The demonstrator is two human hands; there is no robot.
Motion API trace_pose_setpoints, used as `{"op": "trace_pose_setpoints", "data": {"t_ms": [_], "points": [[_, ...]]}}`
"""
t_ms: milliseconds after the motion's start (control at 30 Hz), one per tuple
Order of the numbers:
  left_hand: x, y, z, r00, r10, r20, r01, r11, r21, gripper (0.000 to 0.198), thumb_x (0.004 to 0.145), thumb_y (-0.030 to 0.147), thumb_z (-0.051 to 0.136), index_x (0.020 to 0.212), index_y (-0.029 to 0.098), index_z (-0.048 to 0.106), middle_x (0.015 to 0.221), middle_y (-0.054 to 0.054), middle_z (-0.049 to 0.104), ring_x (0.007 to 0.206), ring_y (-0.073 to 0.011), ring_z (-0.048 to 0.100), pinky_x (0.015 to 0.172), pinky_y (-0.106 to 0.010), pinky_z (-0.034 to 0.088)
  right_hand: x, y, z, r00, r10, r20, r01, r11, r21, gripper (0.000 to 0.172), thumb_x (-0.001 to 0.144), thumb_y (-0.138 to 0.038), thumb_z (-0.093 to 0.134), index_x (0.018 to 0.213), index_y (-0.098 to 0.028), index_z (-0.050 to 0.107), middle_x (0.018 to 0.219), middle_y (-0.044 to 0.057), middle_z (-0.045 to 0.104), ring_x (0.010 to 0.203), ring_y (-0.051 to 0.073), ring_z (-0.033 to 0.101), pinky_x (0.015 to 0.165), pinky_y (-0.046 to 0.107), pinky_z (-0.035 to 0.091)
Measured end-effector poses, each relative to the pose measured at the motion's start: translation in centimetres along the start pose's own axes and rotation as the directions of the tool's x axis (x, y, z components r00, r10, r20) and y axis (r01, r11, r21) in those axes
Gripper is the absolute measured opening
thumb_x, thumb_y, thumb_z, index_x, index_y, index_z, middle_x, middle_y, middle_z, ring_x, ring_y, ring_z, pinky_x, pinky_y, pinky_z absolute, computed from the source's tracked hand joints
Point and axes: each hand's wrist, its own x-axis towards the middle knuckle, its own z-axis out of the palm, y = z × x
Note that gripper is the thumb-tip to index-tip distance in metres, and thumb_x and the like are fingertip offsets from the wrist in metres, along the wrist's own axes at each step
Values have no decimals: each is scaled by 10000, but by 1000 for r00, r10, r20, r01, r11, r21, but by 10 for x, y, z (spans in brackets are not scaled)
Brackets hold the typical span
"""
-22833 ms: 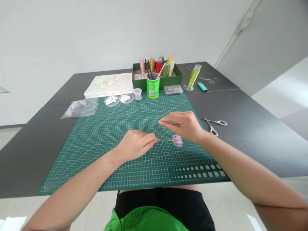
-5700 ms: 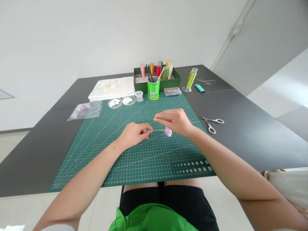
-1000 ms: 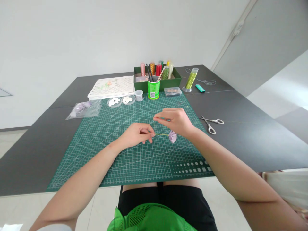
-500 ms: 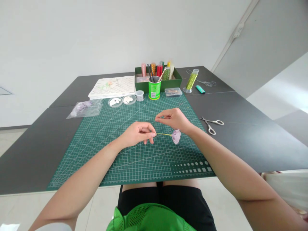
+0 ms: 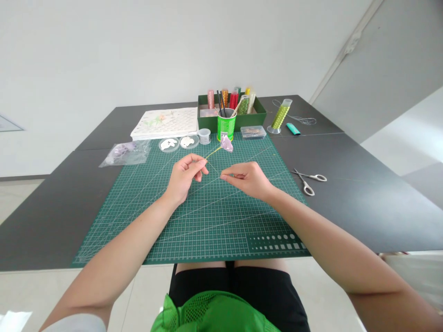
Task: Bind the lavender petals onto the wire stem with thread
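Note:
My left hand (image 5: 186, 176) is closed in a pinch on the thin yellow-green stem of a pale purple flower (image 5: 226, 143). The stem slants up and to the right, so the bloom overlaps the lower part of the green can in view. A fine thread (image 5: 214, 168) runs from the left fingertips down to my right hand (image 5: 247, 179), whose thumb and forefinger are pressed together on its end. Both hands are above the green cutting mat (image 5: 207, 221), with a small gap between them.
Scissors (image 5: 307, 180) lie partly open right of the mat. Behind are a green can (image 5: 226, 123) of sticks, a dark green box (image 5: 259, 117) of thread spools, a clear lidded case (image 5: 254, 133), petal dishes (image 5: 169, 145), a plastic bag (image 5: 134, 154) and a leaning green spool (image 5: 281, 115).
The flower has swung from pointing right to pointing up and away. My left hand has moved up and left; my right has dropped slightly, still pinching. The thread between them now shows.

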Motion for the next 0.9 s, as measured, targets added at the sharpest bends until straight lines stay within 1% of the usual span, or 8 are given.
{"op": "trace_pose_setpoints", "data": {"t_ms": [133, 300, 400, 500, 600, 700, 767, 900], "points": [[1, -4, -1, 1000, -3, -11, 3, 1000, 5, 191, 822, 345, 745, 793, 181, 650, 673, 22, 680, 491, -60, 480, 502, -195, 391, 0, -4, 0, 994, -106, -7, 106, 993, -57, 201, 935, -240, 643, 817, -159, 785, 628, -8, 658, 544, 82, 499, 556, 222, 366], [2, -6, -2, 999, -8, -34, 9, 999, 40, 197, 809, 343, 748, 774, 175, 650, 657, 17, 681, 491, -64, 486, 504, -199, 390, -2, -7, 0, 987, -161, -23, 158, 981, -112, 202, 954, -240, 630, 842, -166, 782, 650, -6, 680, 545, 82, 516, 555, 220, 379], [3, -5, -2, 999, -25, -46, 29, 995, 91, 196, 800, 344, 745, 768, 174, 652, 660, 7, 697, 495, -74, 501, 509, -205, 398, -2, -10, -2, 976, -209, -56, 199, 968, -153, 213, 968, -255, 623, 854, -171, 782, 658, -2, 691, 542, 84, 523, 556, 219, 397], [3, -5, -2, 999, -45, -20, 48, 986, 157, 206, 796, 362, 742, 785, 174, 657, 656, -3, 712, 492, -84, 518, 509, -211, 409, -3, -13, -4, 959, -259, -112, 234, 952, -195, 220, 980, -255, 617, 863, -173, 784, 661, -1, 695, 543, 82, 535, 560, 216, 414], [2, -5, -1, 996, -73, 61, 55, 965, 255, 203, 814, 367, 720, 798, 176, 650, 654, -10, 724, 487, -95, 541, 513, -218, 430, -4, -16, -8, 954, -262, -144, 225, 946, -232, 237, 993, -272, 603, 873, -185, 788, 676, 6, 703, 557, 87, 556, 566, 218, 433], [-1, -7, 1, 978, -118, 172, 45, 925, 378, 170, 840, 340, 691, 816, 176, 654, 660, -15, 737, 500, -106, 581, 533, -224, 465, -3, -17, -11, 952, -268, -149, 222, 937, -268, 246, 998, -286, 597, 876, -192, 789, 658, 5, 695, 538, 87, 537, 553, 225, 424], [-4, -8, 3, 952, -161, 260, 37, 905, 424, 156, 856, 327, 677, 824, 175, 659, 664, -18, 743, 515, -109, 604, 542, -223, 481, -3, -15, -13, 951, -274, -145, 226, 933, -280, 256, 1001, -287, 593, 863, -192, 786, 628, -3, 675, 521, 84, 516, 543, 227, 410], [-10, -8, 8, 872, -249, 422, 52, 904, 425, 143, 870, 305, 675, 814, 174, 663, 673, -22, 748, 550, -114, 641, 558, -222, 512, 0, -11, -16, 950, -286, -123, 246, 932, -264, 255, 993, -295, 608, 842, -184, 780, 616, -9, 662, 518, 82, 507, 531, 229, 391]]}}
